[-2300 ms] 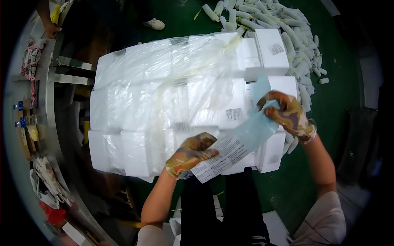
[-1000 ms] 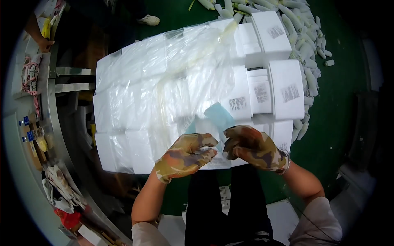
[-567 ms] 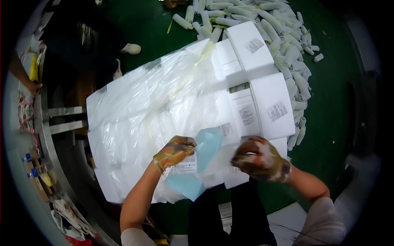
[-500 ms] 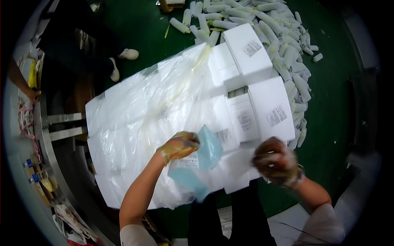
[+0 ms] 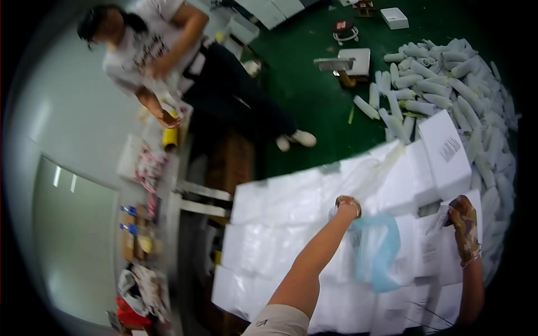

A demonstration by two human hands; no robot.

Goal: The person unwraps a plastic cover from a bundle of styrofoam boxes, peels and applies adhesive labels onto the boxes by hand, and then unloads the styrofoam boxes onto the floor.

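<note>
My left hand, in a stained glove, is closed over the clear plastic film spread across rows of white foam boxes. Its fingers are mostly hidden, so what they grip is unclear. A translucent light-blue plastic strip lies beside and below that wrist, over the boxes. My right hand, also gloved, is held above the right-hand boxes with its fingers closed. A white slip with print shows at its fingertips and appears pinched there. Printed labels mark several boxes.
Many white net-wrapped, long items are heaped on the green floor behind the boxes. A person stands at a side bench at the left, holding tape and bags. A stool stands at the back.
The camera has swung up and left, bringing the other person and the wall into view. My left hand now lies farther over the film, away from the blue strip's edge. My right hand shows a printed slip.
</note>
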